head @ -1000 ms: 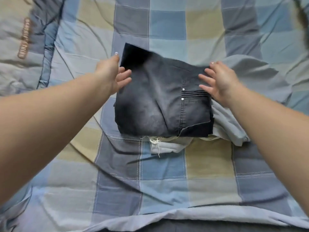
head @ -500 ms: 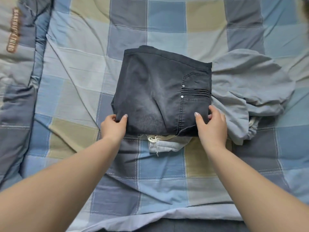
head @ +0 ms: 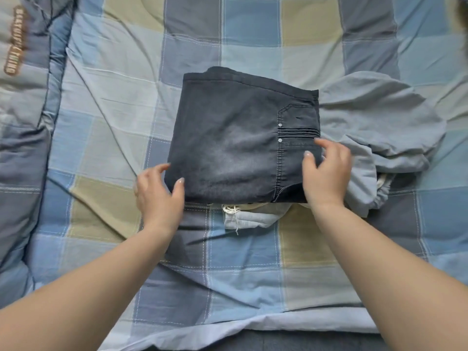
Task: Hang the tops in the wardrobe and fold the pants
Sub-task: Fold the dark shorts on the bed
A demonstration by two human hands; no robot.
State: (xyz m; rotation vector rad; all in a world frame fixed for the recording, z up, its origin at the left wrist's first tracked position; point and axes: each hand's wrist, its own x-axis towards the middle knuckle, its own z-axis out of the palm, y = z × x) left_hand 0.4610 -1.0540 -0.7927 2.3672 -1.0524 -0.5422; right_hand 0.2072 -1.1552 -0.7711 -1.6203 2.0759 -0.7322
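Dark grey denim pants (head: 235, 143) lie folded into a square on the checked bedspread (head: 253, 262). My left hand (head: 158, 196) grips their near left corner, thumb on top and fingers curled at the edge. At the near right corner, by the studded pocket, my right hand (head: 326, 173) grips the fold with its thumb on the denim. Under the stack, a light grey garment (head: 374, 127) with a white drawstring (head: 234, 211) spreads out to the right.
A rumpled blue-grey quilt (head: 22, 127) with brown lettering is piled along the left side. The bed's near edge, with a white sheet hem (head: 278, 323), runs across the bottom of the view.
Both hands came from the pants' far edge to the near corners. They now sit a little further up the sides, thumbs on the denim; the fold is flat.
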